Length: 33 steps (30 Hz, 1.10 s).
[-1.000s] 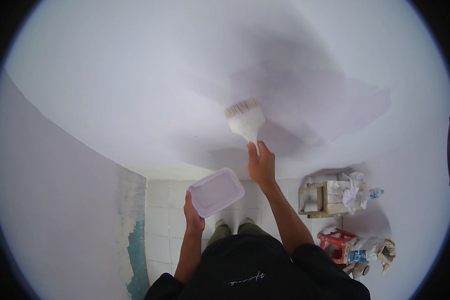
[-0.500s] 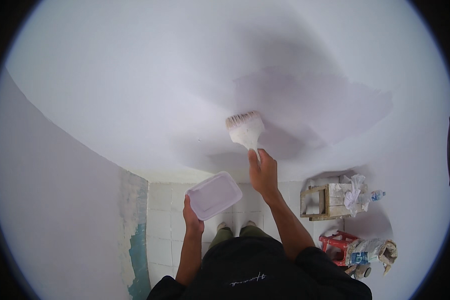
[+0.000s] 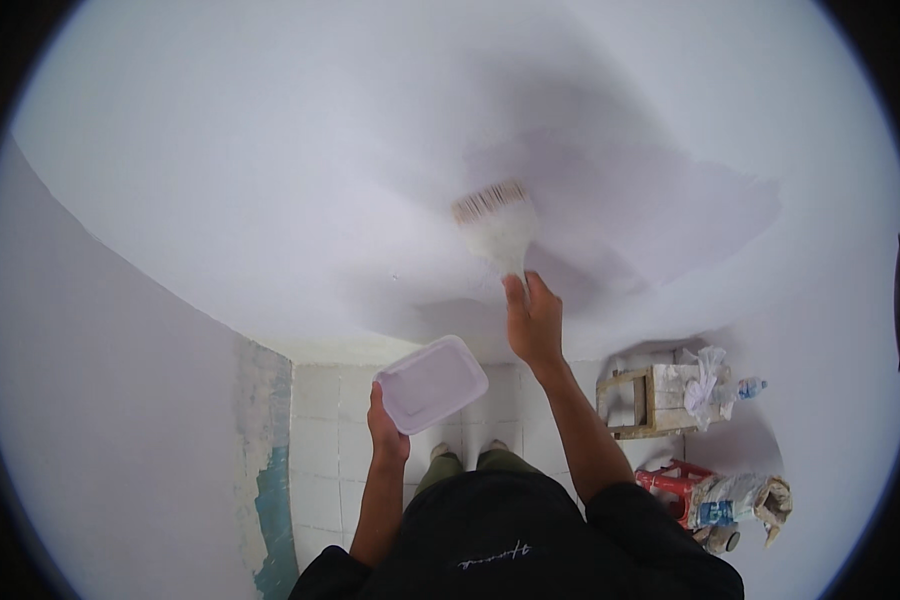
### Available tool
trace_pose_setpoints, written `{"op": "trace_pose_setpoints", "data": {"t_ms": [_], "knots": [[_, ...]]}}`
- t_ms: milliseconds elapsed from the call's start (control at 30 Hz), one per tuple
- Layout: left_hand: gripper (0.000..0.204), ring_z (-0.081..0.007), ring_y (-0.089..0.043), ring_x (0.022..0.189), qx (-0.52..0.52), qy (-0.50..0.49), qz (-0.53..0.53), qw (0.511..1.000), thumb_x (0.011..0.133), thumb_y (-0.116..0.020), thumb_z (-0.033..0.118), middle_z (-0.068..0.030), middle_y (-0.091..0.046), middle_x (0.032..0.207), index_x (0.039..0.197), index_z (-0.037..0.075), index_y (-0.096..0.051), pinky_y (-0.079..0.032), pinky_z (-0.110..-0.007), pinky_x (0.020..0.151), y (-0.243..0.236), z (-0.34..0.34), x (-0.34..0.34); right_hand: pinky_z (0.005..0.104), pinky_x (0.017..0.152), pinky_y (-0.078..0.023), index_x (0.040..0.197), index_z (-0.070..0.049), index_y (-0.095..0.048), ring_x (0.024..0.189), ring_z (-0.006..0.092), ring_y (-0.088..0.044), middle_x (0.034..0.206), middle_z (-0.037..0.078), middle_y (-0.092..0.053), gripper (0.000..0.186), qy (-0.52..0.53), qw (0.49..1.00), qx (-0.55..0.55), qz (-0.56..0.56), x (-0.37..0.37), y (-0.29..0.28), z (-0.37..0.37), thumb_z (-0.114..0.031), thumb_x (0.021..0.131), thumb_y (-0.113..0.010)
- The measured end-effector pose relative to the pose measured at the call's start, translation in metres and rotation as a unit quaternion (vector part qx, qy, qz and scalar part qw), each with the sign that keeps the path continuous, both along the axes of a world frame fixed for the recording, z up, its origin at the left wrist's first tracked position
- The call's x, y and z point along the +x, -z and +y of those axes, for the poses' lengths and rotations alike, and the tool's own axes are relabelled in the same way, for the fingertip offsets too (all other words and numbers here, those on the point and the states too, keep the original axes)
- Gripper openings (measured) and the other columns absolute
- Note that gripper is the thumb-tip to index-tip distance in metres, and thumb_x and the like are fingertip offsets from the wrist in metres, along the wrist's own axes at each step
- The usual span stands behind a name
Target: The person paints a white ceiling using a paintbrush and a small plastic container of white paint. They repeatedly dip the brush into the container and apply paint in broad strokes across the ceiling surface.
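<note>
My right hand (image 3: 535,318) is closed round the handle of a wide white paintbrush (image 3: 500,228), bristles pointing up and away from me. The bristle end is at the pale wall (image 3: 270,180); whether it touches cannot be told. Right of the brush, a patch of lilac paint (image 3: 660,215) covers part of the wall. Lower left, my left hand (image 3: 387,430) grips a shallow rectangular plastic tub (image 3: 433,385) by its near left edge, thumb along the side. Pale lilac paint coats the inside of the tub, which is held tilted.
At right stands a wooden stool (image 3: 675,395) with a crumpled white plastic bag (image 3: 705,385) and a water bottle (image 3: 751,387). Nearer is a red plastic stool (image 3: 670,487) bearing an open paint-stained sack (image 3: 735,500). Left, a wall has a peeling teal strip (image 3: 275,520). White tiles (image 3: 315,445) cover the floor.
My right hand has moved the paintbrush up the wall and slightly right. The tub in my left hand has shifted only a little, upward and right.
</note>
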<state>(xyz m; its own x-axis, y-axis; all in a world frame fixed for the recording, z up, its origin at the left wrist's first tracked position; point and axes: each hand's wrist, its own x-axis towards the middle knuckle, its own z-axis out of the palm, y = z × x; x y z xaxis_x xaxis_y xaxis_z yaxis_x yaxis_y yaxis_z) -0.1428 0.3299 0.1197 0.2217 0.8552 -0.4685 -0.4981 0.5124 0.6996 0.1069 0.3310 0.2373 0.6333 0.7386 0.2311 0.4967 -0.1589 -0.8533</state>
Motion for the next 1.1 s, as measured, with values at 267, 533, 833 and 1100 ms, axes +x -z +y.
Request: {"op": "trace_pose_setpoints", "data": {"t_ms": [267, 533, 833, 1100], "knots": [[0.056, -0.0264, -0.047, 0.135, 0.002, 0.032, 0.000, 0.999, 0.107, -0.036, 0.045, -0.0113, -0.052, 0.143, 0.146, 0.004, -0.042, -0.037, -0.041, 0.112, 0.004, -0.001, 0.001, 0.0537, 0.072, -0.046, 0.093, 0.006, -0.062, 0.080, 0.0489, -0.062, 0.082, 0.029, -0.064, 0.042, 0.047, 0.994, -0.096, 0.032, 0.013, 0.080, -0.046, -0.034, 0.100, -0.050], [0.058, -0.0272, -0.053, 0.129, 0.000, 0.027, -0.008, 1.000, 0.106, -0.042, 0.043, -0.0135, -0.055, 0.140, 0.143, -0.001, -0.044, -0.042, -0.040, 0.109, -0.007, -0.003, 0.012, 0.0246, 0.047, -0.027, 0.094, -0.002, -0.063, 0.051, 0.0029, -0.035, 0.058, -0.006, -0.043, 0.039, 0.018, 0.988, 0.073, 0.132, 0.004, -0.019, -0.029, -0.038, 0.104, -0.053], [0.057, -0.0274, -0.054, 0.129, 0.009, 0.038, -0.007, 0.999, 0.107, -0.041, 0.043, -0.0137, -0.055, 0.139, 0.142, -0.002, -0.045, -0.042, -0.040, 0.109, -0.006, -0.012, 0.024, 0.0423, 0.061, -0.046, 0.097, 0.004, -0.062, 0.061, 0.0318, -0.060, 0.069, 0.019, -0.061, 0.039, 0.021, 0.993, 0.050, 0.107, 0.040, 0.009, -0.029, -0.034, 0.100, -0.053], [0.056, -0.0273, -0.055, 0.128, 0.008, 0.031, 0.008, 0.999, 0.107, -0.040, 0.042, -0.0135, -0.057, 0.137, 0.142, -0.002, -0.045, -0.042, -0.040, 0.109, -0.008, -0.027, 0.033, 0.0531, 0.083, -0.047, 0.102, 0.004, -0.065, 0.093, 0.0476, -0.064, 0.093, 0.029, -0.067, 0.044, 0.057, 0.986, -0.133, 0.078, 0.057, 0.143, -0.057, -0.037, 0.099, -0.050]]}}
